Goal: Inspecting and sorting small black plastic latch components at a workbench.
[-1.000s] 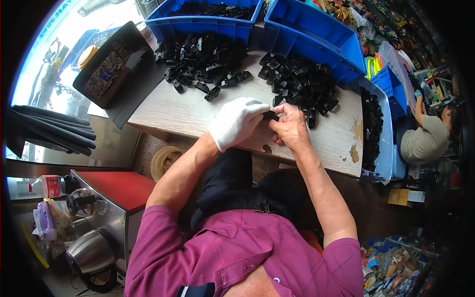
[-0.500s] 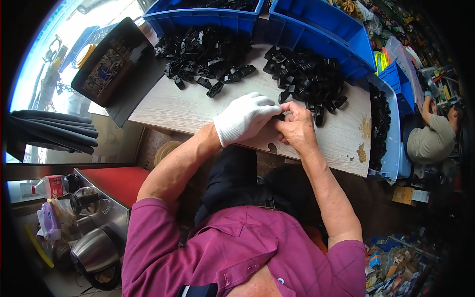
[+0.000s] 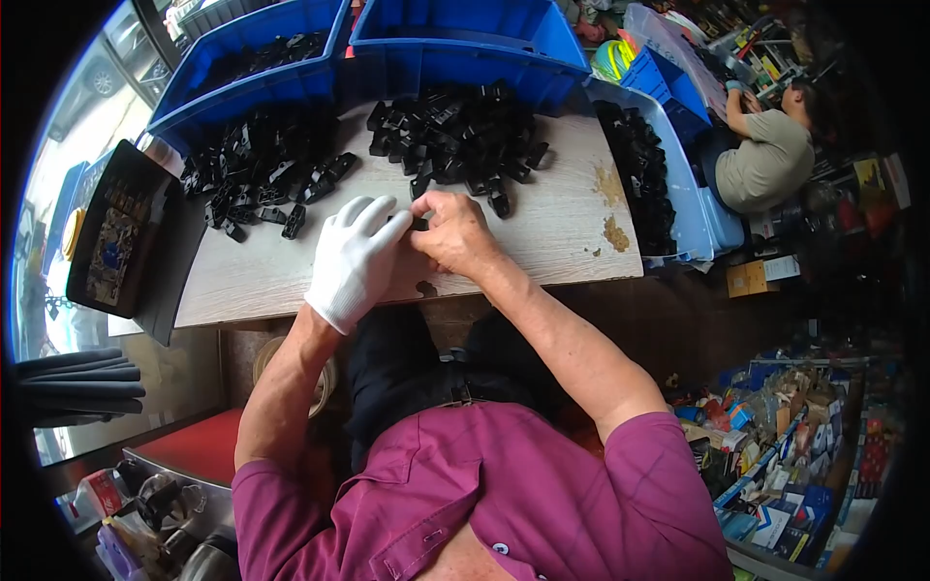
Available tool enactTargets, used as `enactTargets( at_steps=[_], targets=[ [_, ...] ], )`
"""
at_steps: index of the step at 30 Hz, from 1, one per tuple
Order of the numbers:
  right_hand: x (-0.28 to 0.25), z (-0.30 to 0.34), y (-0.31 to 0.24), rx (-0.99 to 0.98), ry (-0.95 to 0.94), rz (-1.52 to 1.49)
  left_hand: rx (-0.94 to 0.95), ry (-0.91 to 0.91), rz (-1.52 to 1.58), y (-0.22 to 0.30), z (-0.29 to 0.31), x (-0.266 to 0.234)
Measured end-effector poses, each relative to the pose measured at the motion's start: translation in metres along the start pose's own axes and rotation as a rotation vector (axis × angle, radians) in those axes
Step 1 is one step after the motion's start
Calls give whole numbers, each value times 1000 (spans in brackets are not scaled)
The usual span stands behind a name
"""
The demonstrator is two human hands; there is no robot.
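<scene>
My left hand (image 3: 356, 259), in a white knit glove, and my bare right hand (image 3: 457, 235) meet over the near part of the table. Between their fingertips is a small black plastic part (image 3: 420, 224), mostly hidden. My right thumb and forefinger pinch it, while the gloved fingers close in on it from the other side, the left thumb out of sight. Just beyond my hands lies a heap of black plastic parts (image 3: 450, 136). Another heap of the same parts (image 3: 254, 167) spreads to the left, with a few loose pieces at its near edge.
Blue bins (image 3: 465, 60) line the table's far side; the left bin (image 3: 252, 82) holds black parts. A pale blue tub (image 3: 690, 218) of similar parts stands right of the worn wooden table (image 3: 562, 247). A dark open case (image 3: 121, 228) sits left. Another person (image 3: 765, 160) works at far right.
The view has swung right, so table and heaps appear further left. My hands stay together around the small black part, with the gloved fingers lifted and slightly more spread.
</scene>
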State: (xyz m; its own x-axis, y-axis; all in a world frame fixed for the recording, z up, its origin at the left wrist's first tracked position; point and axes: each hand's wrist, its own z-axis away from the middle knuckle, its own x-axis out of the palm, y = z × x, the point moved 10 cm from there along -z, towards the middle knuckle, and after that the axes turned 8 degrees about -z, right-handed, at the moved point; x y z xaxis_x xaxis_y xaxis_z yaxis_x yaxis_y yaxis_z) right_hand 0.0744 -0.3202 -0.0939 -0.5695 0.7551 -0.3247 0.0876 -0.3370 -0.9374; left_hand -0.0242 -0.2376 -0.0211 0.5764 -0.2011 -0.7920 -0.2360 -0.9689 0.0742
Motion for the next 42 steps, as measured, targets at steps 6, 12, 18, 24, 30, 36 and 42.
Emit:
enactTargets(
  at_steps=[6, 12, 18, 24, 30, 36, 42],
  targets=[
    [-19, 20, 6, 57, -19, -422, -358, 231, -265, -57, 28, -38],
    [-138, 49, 41, 108, 337, -621, -365, -16, -380, -93, 50, -17],
    [-321, 105, 80, -25, 1097, -672, -181, -57, -269, -55, 29, -13],
    [-286, 99, 72, 24, 941, -564, -210, -22, -140, -59, 37, -6],
    [-150, 44, 47, 262, 384, -273, -324, 7, -184, -70, 50, -11],
    [-117, 29, 34, 271, 348, -25, -303, 9, -161, -63, 44, -16],
    [-117, 29, 27, 260, 418, 137, -355, 79, 39, -59, 45, -18]
  ],
)
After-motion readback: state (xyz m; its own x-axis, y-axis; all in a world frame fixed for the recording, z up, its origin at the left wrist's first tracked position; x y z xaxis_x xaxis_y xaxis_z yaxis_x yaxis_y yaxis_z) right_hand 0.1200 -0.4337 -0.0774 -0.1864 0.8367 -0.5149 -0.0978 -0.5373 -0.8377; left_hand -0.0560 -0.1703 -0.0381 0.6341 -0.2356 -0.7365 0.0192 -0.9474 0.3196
